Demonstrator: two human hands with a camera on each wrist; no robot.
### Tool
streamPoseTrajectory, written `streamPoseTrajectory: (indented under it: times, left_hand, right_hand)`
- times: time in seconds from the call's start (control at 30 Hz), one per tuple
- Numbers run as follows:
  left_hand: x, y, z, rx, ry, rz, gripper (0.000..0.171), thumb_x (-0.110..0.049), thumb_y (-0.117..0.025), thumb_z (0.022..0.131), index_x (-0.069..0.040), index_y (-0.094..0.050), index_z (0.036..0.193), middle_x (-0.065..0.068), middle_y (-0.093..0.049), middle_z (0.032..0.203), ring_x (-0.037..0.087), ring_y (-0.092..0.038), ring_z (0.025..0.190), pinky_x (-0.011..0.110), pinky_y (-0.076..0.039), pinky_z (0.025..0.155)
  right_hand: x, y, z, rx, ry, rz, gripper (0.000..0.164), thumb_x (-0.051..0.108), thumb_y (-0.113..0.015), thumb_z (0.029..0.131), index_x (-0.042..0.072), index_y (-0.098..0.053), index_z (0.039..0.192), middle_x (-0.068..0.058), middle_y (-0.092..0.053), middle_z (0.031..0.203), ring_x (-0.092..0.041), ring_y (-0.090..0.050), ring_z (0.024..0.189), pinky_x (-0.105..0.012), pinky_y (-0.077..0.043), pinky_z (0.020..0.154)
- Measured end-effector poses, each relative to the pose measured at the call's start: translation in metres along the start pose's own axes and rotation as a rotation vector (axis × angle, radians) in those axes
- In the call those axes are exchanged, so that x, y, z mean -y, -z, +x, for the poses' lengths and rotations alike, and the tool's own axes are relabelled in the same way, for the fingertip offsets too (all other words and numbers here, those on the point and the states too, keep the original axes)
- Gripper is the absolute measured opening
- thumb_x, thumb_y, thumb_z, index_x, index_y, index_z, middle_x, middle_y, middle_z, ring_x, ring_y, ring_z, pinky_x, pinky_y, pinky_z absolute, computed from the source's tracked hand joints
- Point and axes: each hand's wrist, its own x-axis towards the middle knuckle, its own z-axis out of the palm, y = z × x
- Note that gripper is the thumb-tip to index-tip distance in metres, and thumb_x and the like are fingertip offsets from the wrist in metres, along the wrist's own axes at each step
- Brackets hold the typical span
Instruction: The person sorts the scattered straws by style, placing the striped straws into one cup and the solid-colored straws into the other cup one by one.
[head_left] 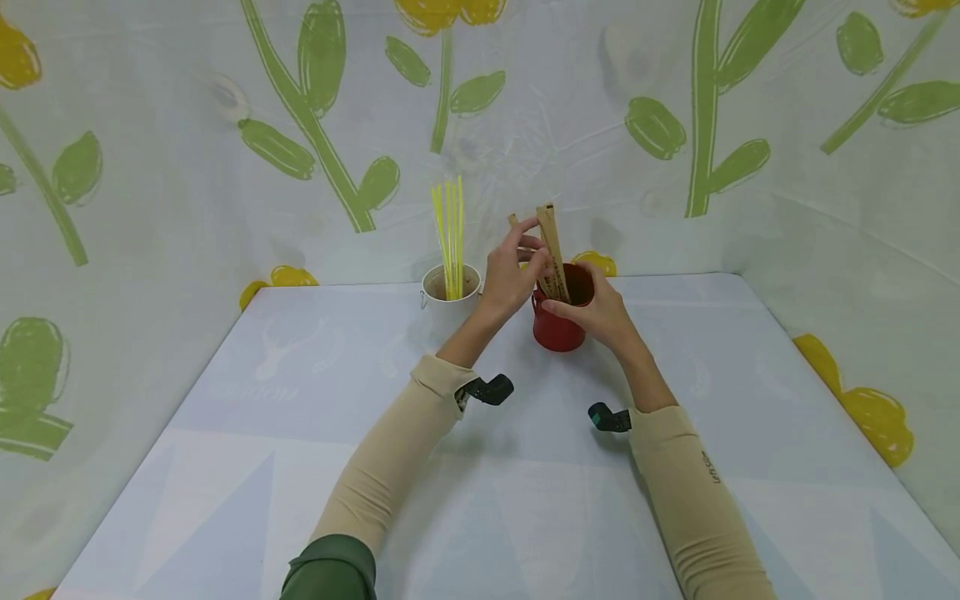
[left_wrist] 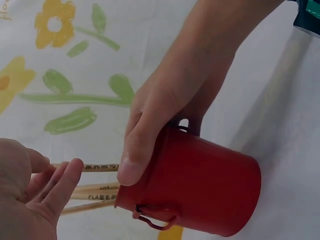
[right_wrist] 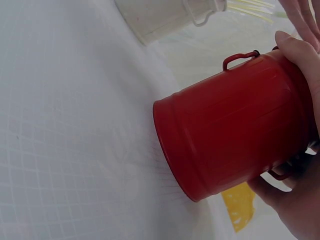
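Observation:
My right hand [head_left: 600, 304] grips a small red metal bucket [head_left: 558, 333] by its rim, thumb on the near side. A looped red ear [right_wrist: 240, 57] sticks out from its side. Several slim sticks in printed brown paper wrappers [head_left: 551, 242] stand in the bucket, their lower ends hidden inside. The fingers of my left hand [head_left: 510, 275] are around the upper part of one wrapped stick [left_wrist: 100, 167], which leans left of the others. Whether they pinch it, the frames do not show clearly.
Left of the red bucket stands a white bucket [head_left: 446, 312] holding several yellow sticks [head_left: 450, 233]. Behind the white table [head_left: 480, 500] hangs a flower-printed sheet [head_left: 555, 100]. Each wrist carries a small black camera.

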Motion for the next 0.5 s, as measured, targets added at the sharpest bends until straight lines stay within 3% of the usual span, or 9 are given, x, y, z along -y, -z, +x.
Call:
streamPoseTrajectory:
  times: [0.23, 0.5]
  left_hand:
    - [-0.0010, -0.0005, 0.0010, 0.001, -0.005, -0.012, 0.052, -0.006, -0.057, 0.097, -0.003, -0.042, 0.146, 0.017, -0.066, 0.112, 0.032, -0.072, 0.095, 0.026, -0.059, 0.073]
    - [0.0006, 0.0000, -0.0017, 0.015, -0.007, -0.023, 0.053, -0.006, -0.057, 0.097, 0.004, -0.040, 0.146, 0.021, -0.064, 0.124, 0.030, -0.070, 0.107, 0.029, -0.059, 0.076]
  right_hand:
    - [-0.0006, -0.0010, -0.0002, -0.014, -0.010, -0.031, 0.093, 0.056, -0.077, 0.076, 0.024, -0.028, 0.149, -0.004, -0.045, 0.145, -0.025, -0.042, 0.134, -0.052, -0.047, 0.102]
    - [-0.0022, -0.0013, 0.0011, -0.008, -0.002, -0.034, 0.094, 0.057, -0.077, 0.076, 0.021, -0.028, 0.149, -0.005, -0.045, 0.145, -0.025, -0.042, 0.134, -0.053, -0.045, 0.105]
